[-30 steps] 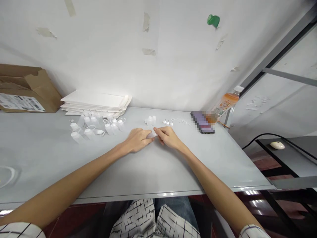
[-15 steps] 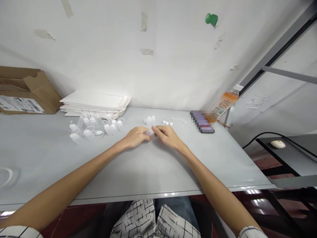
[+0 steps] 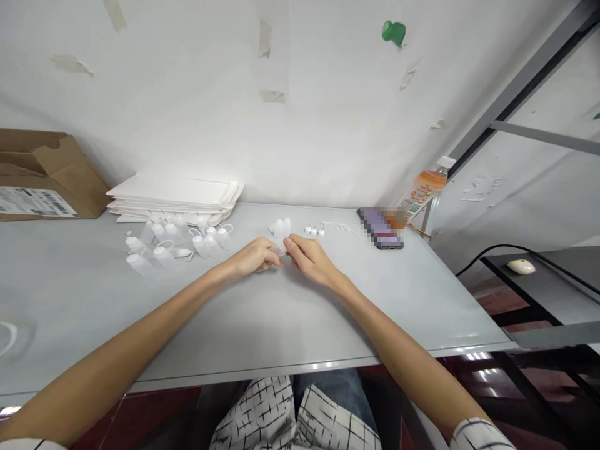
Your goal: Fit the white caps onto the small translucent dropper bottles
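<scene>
My left hand (image 3: 257, 257) is closed around a small translucent white bottle (image 3: 277, 250), mostly hidden by the fingers. My right hand (image 3: 307, 255) meets it from the right, its thumb and fingers pinched at the bottle's end; what they grip there is too small to tell. Just behind the hands stand a few small white bottles (image 3: 282, 227). To their right are three small white caps with thin tips (image 3: 314, 230), beside some thin white loops (image 3: 340, 227). Several more white squeeze bottles (image 3: 164, 255) stand and lie on the left, some with looped caps.
A stack of white envelopes (image 3: 173, 192) and a cardboard box (image 3: 51, 175) are at the back left of the grey table (image 3: 262, 331). A phone (image 3: 380, 229) and an orange drink bottle (image 3: 424, 187) are at the back right. A mouse (image 3: 521, 267) rests on a dark surface beyond.
The view has shifted slightly. Both hands remain together at the bottle, with my left fingers curled a little more and my right fingers still pinched at its end.
</scene>
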`<state>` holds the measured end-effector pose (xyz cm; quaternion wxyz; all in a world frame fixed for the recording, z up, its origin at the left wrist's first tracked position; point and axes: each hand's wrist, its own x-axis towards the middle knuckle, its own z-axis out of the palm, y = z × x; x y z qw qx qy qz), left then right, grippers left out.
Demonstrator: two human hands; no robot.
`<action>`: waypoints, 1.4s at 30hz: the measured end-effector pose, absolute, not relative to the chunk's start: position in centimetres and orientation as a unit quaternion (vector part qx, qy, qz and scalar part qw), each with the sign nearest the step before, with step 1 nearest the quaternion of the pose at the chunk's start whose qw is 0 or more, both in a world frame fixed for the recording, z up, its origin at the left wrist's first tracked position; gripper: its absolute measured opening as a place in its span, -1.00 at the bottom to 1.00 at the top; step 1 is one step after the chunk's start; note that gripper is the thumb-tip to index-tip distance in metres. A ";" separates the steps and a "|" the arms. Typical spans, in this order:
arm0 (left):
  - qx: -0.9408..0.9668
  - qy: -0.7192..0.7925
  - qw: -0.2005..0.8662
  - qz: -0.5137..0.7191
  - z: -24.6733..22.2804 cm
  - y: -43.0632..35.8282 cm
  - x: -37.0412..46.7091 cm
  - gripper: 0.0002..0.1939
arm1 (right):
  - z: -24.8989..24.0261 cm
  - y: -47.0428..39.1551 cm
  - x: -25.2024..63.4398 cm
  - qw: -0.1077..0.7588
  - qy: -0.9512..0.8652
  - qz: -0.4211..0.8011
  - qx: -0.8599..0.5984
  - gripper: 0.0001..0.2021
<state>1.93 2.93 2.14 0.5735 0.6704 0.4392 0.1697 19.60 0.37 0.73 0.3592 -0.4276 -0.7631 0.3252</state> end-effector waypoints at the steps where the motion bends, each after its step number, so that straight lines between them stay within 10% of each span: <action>1: 0.645 0.435 0.605 0.169 2.3 3.0 1.9 -0.59 | 0.7 0.3 19.5 0.365 -0.769 0.308 -0.425 -0.58; 9: 0.727 0.479 0.458 0.181 1.8 2.9 2.0 -0.64 | 0.8 0.3 19.6 0.348 -0.739 0.361 -0.449 -0.51; 16: 0.632 0.427 0.626 0.163 2.6 2.8 1.8 -0.58 | 1.2 0.2 19.5 0.368 -0.705 0.440 -0.418 -0.54; 23: 0.741 0.499 0.415 0.172 2.0 2.8 1.9 -0.66 | 0.3 0.6 19.7 0.349 -0.659 0.508 -0.432 -0.50; 29: 0.680 0.447 0.562 0.149 2.4 2.8 1.8 -0.62 | 0.9 0.6 19.8 0.372 -0.703 0.432 -0.425 -0.50; 37: 0.749 0.498 0.402 0.171 1.9 2.3 2.2 -0.68 | 0.9 0.7 19.9 0.352 -0.694 0.457 -0.432 -0.48; 42: 0.687 0.447 0.522 0.237 1.9 2.4 2.3 -0.73 | 1.3 0.8 20.1 0.399 -0.671 0.463 -0.420 -0.50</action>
